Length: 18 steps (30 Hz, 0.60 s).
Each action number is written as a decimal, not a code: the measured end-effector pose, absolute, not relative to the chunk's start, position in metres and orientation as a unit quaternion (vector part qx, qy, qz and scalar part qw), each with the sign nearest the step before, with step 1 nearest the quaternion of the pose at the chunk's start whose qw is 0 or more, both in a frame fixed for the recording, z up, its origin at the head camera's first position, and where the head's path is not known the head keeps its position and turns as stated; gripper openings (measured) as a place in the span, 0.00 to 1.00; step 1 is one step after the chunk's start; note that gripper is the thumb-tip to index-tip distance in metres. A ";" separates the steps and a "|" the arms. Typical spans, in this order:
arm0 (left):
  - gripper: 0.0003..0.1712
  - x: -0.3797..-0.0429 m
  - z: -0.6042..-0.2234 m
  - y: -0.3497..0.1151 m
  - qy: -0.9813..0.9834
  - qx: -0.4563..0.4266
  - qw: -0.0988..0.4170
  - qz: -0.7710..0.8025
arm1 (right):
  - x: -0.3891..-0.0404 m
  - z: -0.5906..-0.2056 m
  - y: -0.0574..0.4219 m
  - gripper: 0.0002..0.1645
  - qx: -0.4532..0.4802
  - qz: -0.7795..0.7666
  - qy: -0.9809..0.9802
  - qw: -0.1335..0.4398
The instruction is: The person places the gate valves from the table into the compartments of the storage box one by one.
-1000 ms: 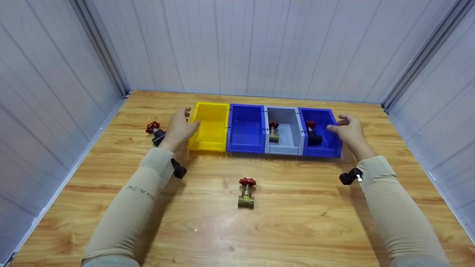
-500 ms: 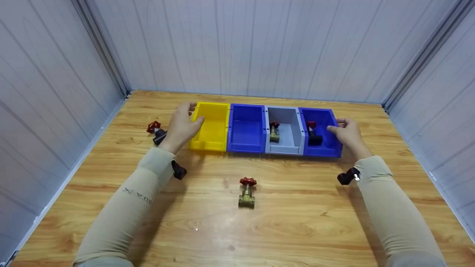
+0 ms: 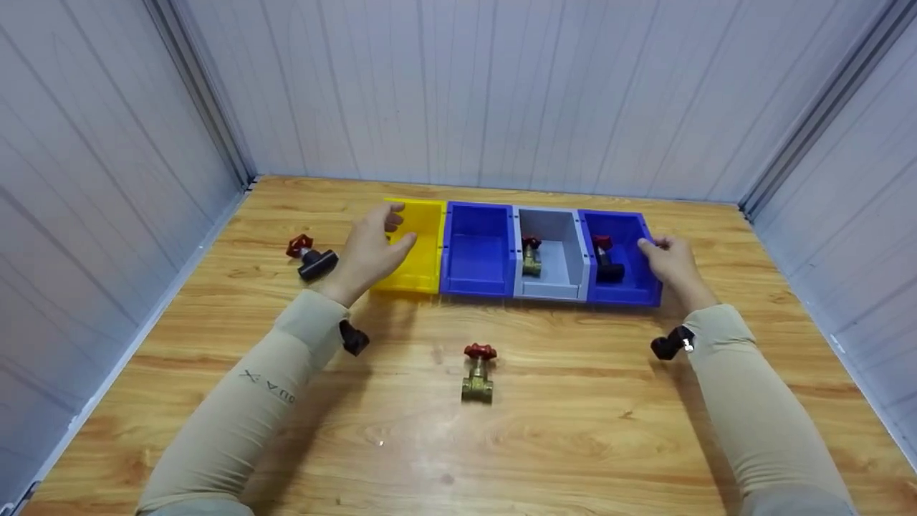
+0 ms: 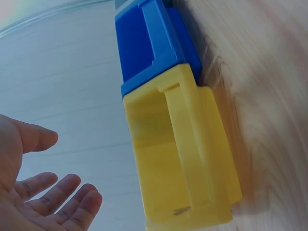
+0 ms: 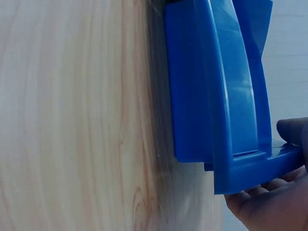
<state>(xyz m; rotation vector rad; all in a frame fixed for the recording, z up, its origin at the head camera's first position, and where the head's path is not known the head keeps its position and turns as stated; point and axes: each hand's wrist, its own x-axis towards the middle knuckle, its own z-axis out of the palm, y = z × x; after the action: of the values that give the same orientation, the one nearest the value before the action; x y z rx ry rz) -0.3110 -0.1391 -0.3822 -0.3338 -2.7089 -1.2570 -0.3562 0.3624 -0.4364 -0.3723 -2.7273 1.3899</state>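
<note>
Four bins stand joined in a row: a yellow bin (image 3: 423, 283), a blue bin (image 3: 478, 247), a grey bin (image 3: 562, 261) and another blue bin (image 3: 630, 294) at the right end. My left hand (image 3: 369, 251) hovers over the yellow bin's left side, fingers apart; the left wrist view shows a gap between hand (image 4: 53, 187) and bin. With thumb inside and fingers outside, my right hand (image 3: 673, 266) grips the right blue bin's side wall. A brass gate valve (image 3: 531, 261) lies in the grey bin, and a black valve (image 3: 609, 271) in the right blue one.
On the wooden table (image 3: 559, 430), a brass gate valve (image 3: 477, 376) with a red handwheel lies in front of the bins. Another black valve (image 3: 317, 264) lies left of the yellow bin. Pale panel walls (image 3: 458, 93) enclose the back and both sides.
My left hand has moved right, from the yellow bin's left edge to over the bin, uncovering more of the left black valve. My right hand has closed in on the right blue bin's wall.
</note>
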 end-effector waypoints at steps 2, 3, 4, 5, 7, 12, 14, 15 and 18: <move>0.32 -0.308 -0.382 -0.135 -0.898 -0.121 0.060 -0.419 | -0.356 -0.437 0.363 0.32 -0.119 0.446 -0.887 0.027; 0.32 -0.307 -0.382 -0.133 -0.897 -0.125 0.056 -0.421 | -0.356 -0.437 0.363 0.33 -0.120 0.448 -0.886 0.024; 0.32 -0.305 -0.382 -0.132 -0.895 -0.130 0.052 -0.423 | -0.355 -0.437 0.364 0.34 -0.119 0.449 -0.885 0.022; 0.32 -0.304 -0.382 -0.130 -0.894 -0.134 0.050 -0.425 | -0.355 -0.437 0.364 0.35 -0.119 0.450 -0.885 0.020; 0.31 -0.301 -0.382 -0.126 -0.890 -0.143 0.042 -0.431 | -0.355 -0.436 0.364 0.37 -0.117 0.450 -0.885 0.018; 0.31 -0.292 -0.383 -0.117 -0.888 -0.165 0.011 -0.429 | -0.354 -0.438 0.365 0.36 -0.106 0.442 -0.890 0.020; 0.31 -0.287 -0.385 -0.114 -0.887 -0.173 -0.003 -0.429 | -0.355 -0.439 0.365 0.35 -0.101 0.441 -0.891 0.022; 0.32 -0.285 -0.386 -0.112 -0.886 -0.178 -0.009 -0.429 | -0.355 -0.440 0.366 0.35 -0.098 0.442 -0.891 0.024; 0.32 -0.280 -0.388 -0.107 -0.881 -0.183 -0.027 -0.434 | -0.357 -0.440 0.367 0.34 -0.089 0.442 -0.892 0.027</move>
<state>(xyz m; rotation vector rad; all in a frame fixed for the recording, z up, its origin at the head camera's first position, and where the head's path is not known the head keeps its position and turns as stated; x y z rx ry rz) -0.2797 -0.1074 -0.3878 -0.5859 -2.8176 -1.3886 -0.3569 0.3669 -0.4400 -0.2758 -2.7564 1.3646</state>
